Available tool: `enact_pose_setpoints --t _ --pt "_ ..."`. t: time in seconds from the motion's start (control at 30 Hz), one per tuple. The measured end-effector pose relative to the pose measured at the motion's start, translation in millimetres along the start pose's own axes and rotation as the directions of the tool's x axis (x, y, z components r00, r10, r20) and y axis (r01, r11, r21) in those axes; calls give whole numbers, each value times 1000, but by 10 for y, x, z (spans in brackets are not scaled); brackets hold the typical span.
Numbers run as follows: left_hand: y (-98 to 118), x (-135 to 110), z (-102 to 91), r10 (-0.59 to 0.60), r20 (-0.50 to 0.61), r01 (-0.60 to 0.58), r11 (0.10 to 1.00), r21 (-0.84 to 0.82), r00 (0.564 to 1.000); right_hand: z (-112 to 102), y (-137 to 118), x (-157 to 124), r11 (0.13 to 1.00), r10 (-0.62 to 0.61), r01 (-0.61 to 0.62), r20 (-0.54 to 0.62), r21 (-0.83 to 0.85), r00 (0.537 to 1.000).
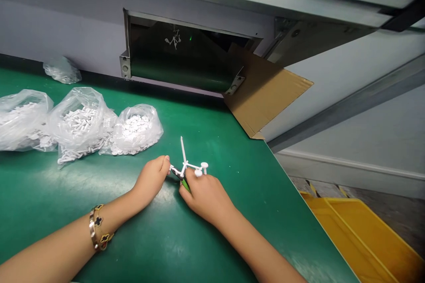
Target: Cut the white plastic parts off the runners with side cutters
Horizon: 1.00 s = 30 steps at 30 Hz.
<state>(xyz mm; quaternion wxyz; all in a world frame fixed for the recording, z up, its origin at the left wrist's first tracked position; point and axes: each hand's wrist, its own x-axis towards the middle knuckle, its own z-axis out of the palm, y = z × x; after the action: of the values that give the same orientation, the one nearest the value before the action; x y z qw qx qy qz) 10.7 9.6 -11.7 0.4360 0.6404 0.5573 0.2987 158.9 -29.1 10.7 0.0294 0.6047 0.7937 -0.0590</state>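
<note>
A white branched plastic sprue [184, 164] is between my two hands, with a thin stem pointing away and round discs on its right side. My left hand [153, 177] is closed on the sprue's left end. In my closed right hand [205, 194] is a pair of green-handled cutters [185, 183], their dark jaws at the sprue's left branch. The fingers hide most of the handles, and whether the jaws are touching the plastic is too small to tell.
On the green table [159, 234], clear bags hold white discs [135, 129], white pegs [79, 120] and other small parts [23, 115]. Behind is a conveyor opening [179, 70] with another sprue [174, 40] inside, beside a cardboard flap [265, 93]. Yellow crates [358, 230] stand right.
</note>
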Motion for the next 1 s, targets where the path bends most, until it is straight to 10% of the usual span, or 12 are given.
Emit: enact_pose_setpoints --t 0.2,0.4,1.0 --pt "7 8 -5 7 -52 -12 996 -92 999 29 14 -2 964 6 3 -33 267 999" --pt "19 -60 40 52 -12 -53 995 -87 999 46 -17 -20 723 131 149 -345 674 929" --pt "3 -95 88 86 104 -87 996 1 991 82 -74 -41 729 134 194 -415 656 900"
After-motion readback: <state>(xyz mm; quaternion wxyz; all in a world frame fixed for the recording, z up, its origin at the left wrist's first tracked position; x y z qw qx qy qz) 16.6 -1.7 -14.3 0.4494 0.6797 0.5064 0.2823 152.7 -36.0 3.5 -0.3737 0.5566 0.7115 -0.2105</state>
